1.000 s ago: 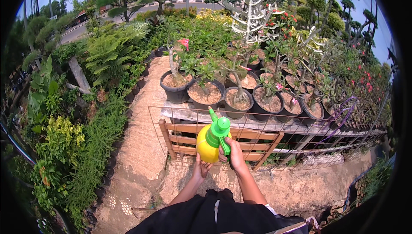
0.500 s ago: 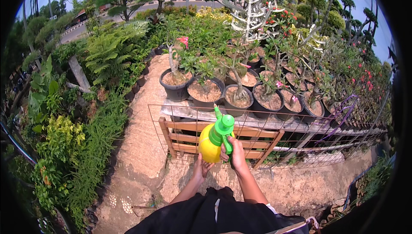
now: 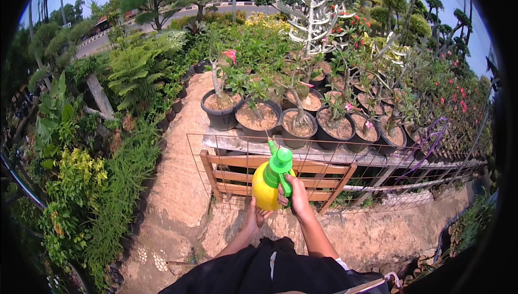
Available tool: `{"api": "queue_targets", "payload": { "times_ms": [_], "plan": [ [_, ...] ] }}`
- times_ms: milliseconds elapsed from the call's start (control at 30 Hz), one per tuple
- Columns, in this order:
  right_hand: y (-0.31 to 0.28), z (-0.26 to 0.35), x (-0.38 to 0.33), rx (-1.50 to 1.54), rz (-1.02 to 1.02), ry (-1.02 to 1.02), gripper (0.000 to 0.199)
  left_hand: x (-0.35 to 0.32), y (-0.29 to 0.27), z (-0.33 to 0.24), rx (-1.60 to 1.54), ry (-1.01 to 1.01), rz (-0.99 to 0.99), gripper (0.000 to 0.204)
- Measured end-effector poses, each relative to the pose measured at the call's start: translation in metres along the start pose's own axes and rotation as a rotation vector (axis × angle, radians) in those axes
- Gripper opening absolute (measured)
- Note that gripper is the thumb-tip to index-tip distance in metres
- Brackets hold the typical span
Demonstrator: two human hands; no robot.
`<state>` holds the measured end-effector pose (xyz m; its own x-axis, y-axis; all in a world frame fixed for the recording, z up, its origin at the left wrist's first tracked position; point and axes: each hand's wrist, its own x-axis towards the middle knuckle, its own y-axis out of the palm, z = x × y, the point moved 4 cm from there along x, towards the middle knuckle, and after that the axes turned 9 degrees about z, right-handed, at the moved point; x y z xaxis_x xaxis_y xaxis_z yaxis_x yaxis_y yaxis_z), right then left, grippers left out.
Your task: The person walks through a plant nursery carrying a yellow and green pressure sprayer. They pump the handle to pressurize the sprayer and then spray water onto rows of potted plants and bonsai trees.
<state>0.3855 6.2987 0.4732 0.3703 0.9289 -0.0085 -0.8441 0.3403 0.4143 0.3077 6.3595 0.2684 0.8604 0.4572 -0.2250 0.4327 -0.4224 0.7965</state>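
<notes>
Both hands are closed on the yellow spray bottle [image 3: 268, 186], left hand [image 3: 253, 219] beneath, right hand [image 3: 294, 197] at the green trigger, nozzle aimed at potted plants [image 3: 259, 116]; no spray is seen.

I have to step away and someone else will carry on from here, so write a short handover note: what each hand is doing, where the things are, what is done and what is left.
Left hand: cups the base of the yellow spray bottle from below.
Right hand: wrapped around the bottle's neck, fingers on the green trigger head.
Bottle: held upright in front of the wire fence, nozzle aimed toward the row of black potted plants on the ledge behind it.
Done: cannot tell from this view; no spray or wet soil is visible.
Left: probably spraying the pots, starting with the nearest ones.
</notes>
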Motion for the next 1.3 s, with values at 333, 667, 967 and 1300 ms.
{"api": "queue_targets", "payload": {
  "times_ms": [333, 667, 967, 1300],
  "plan": [
    [0.007, 0.019, 0.001, -0.070, -0.037, -0.043, 0.038, 0.009, 0.014, -0.012, -0.055, 0.053, 0.004, 0.067],
    [0.013, 0.037, 0.002, -0.085, -0.025, -0.119, 0.038, 0.019, 0.031, -0.036, -0.072, 0.079, 0.014, 0.064],
    [0.009, 0.030, 0.002, -0.059, -0.030, -0.093, 0.037, 0.021, 0.018, -0.023, -0.087, 0.047, 0.023, 0.065],
    [0.012, 0.054, 0.003, -0.090, -0.058, -0.186, 0.038, 0.041, 0.046, -0.043, -0.035, 0.061, 0.180, 0.059]
  ]
}}
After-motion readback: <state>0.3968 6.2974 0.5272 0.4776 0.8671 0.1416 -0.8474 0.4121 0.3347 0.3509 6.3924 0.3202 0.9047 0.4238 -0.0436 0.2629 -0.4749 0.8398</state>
